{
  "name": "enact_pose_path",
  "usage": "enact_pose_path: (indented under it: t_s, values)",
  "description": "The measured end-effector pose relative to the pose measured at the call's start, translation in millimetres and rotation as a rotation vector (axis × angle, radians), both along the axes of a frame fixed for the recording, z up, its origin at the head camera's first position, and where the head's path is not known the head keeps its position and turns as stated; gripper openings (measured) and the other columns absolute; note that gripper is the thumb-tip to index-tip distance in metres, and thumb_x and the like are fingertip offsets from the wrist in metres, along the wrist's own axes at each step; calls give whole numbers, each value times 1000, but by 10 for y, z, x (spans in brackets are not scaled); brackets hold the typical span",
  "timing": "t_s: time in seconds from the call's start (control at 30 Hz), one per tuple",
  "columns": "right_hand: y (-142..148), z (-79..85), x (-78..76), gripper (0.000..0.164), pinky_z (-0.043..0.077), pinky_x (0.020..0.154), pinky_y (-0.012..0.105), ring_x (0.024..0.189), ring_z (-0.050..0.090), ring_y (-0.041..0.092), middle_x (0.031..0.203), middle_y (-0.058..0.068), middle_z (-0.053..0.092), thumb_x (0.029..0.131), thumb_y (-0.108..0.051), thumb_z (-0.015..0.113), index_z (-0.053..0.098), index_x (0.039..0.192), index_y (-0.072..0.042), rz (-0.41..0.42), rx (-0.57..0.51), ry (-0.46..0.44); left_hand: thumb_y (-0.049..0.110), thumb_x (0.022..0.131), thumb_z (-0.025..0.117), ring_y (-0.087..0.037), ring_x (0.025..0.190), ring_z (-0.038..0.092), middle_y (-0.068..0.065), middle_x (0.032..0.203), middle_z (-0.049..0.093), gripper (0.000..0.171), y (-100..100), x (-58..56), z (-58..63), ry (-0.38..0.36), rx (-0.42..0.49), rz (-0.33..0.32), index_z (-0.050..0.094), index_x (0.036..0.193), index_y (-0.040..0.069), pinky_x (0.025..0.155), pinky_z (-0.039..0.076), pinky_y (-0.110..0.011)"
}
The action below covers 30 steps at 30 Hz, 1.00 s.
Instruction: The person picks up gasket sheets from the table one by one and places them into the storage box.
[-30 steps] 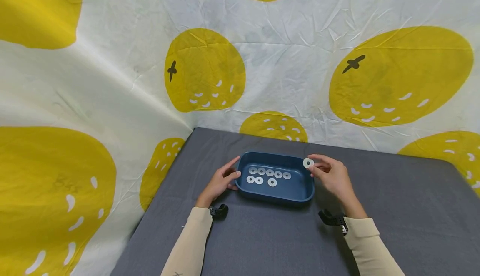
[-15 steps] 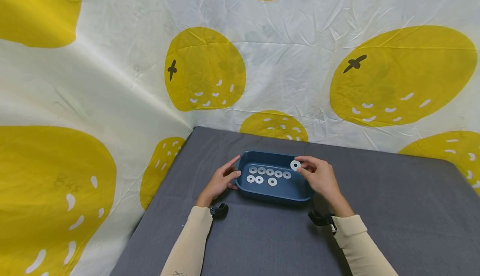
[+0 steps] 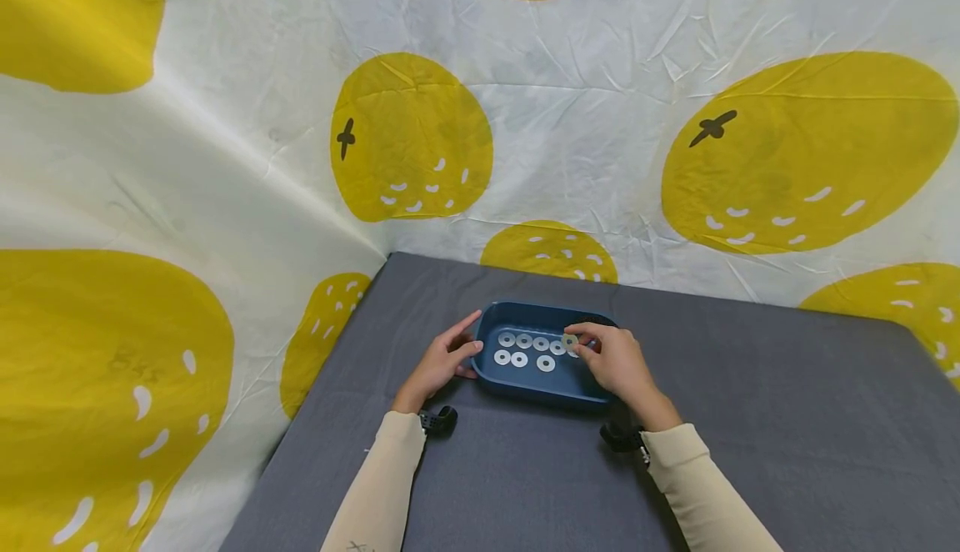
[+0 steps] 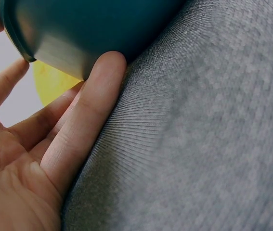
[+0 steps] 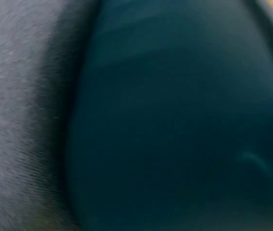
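A dark blue rectangular tray stands on the cloth, with several flat silver washers inside in two rows. My left hand rests at its left end, thumb at the rim. In the left wrist view, the nearly straight fingers lie against the tray's outer wall, low by the cloth. My right hand reaches over the tray's right end and pinches a washer between thumb and fingers. This washer overlaps the right end of the back row, partly covering the last one there. A front-row washer lies apart from two others.
Grey cloth covers the table. Behind and to the left hangs a white sheet with yellow fruit prints. Black straps with cameras sit on both wrists. The right wrist view shows just the blurred tray wall and cloth.
My right hand has moved left from the tray's right rim, carrying the pinched washer inward to the right end of the back row. The left hand and tray have stayed put.
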State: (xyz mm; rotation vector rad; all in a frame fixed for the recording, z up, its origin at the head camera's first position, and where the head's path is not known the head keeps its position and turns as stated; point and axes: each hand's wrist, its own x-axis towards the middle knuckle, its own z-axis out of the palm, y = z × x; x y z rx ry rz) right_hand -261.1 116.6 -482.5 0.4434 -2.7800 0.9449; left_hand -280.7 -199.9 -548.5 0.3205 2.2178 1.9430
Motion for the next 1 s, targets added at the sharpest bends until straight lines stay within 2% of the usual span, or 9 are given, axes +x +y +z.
enact_pose_path:
  t_s: [0.17, 0.37, 0.5, 0.77, 1.0]
  values:
    - [-49, -35, 7, 29, 43, 52, 28, 65, 59, 12, 95, 3, 77, 91, -13, 76, 76, 120, -17, -4, 128, -5, 32, 101, 66, -23, 105, 61, -13, 126, 59, 56, -1, -6, -17, 14, -2, -6, 45, 151, 46, 75, 65, -42]
    - [-98, -53, 16, 28, 39, 49, 30, 60, 55, 15, 91, -1, 76, 90, -15, 77, 78, 118, -21, -22, 240, -33, 33, 101, 66, -23, 106, 61, -12, 126, 59, 55, -8, -11, -45, 16, -4, 0, 46, 150, 48, 76, 65, -42]
    - [-125, -89, 16, 26, 44, 51, 32, 66, 61, 15, 89, -4, 75, 90, -16, 78, 79, 115, -21, -33, 303, -40, 33, 101, 66, -23, 107, 60, -12, 127, 59, 55, -8, -12, -65, 16, -9, 1, 46, 150, 48, 76, 65, -42]
    - [-154, -102, 0, 24, 46, 51, 33, 67, 60, 16, 86, -4, 73, 89, -17, 79, 79, 112, -18, -47, 348, -66, 33, 101, 66, -24, 107, 60, -13, 127, 59, 56, -7, -5, -63, 26, -12, 4, 46, 151, 47, 76, 65, -42]
    - [-155, -87, -26, 25, 48, 53, 33, 67, 60, 15, 85, -4, 73, 89, -21, 80, 78, 113, -16, -26, 361, -98, 32, 101, 66, -24, 108, 60, -12, 129, 59, 55, -7, 0, -58, 27, -14, 4, 46, 150, 48, 76, 65, -41]
